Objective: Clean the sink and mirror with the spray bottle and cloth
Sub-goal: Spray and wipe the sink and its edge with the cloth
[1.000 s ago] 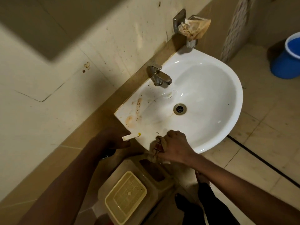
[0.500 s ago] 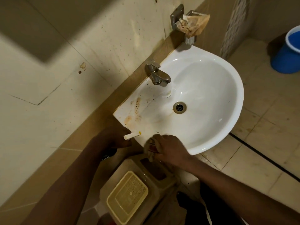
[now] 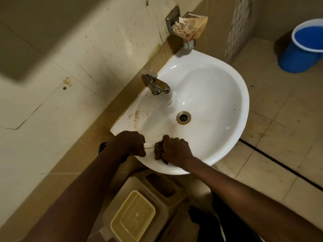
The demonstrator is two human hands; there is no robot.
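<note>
A white sink (image 3: 232, 109) hangs on the tiled wall, with brown stains on its left ledge and a steel drain (image 3: 183, 117) in the bowl. My right hand (image 3: 175, 150) presses a dark, crumpled cloth (image 3: 158, 150) onto the sink's near rim. My left hand (image 3: 130, 143) is closed around the spray bottle; only its white nozzle (image 3: 148, 145) and a dark part below my wrist show. The nozzle points at the cloth, almost touching it. The mirror is not clearly in view.
A steel tap (image 3: 156, 84) stands at the sink's back edge. A wall holder carries a crumpled brown paper (image 3: 190, 26). A blue bucket (image 3: 303, 48) sits on the floor at far right. Below the sink are a beige bin (image 3: 164, 189) and a yellow mesh tray (image 3: 132, 215).
My left hand has moved right with the spray bottle, bringing the nozzle up to the cloth. My right hand with the cloth has shifted slightly left along the rim.
</note>
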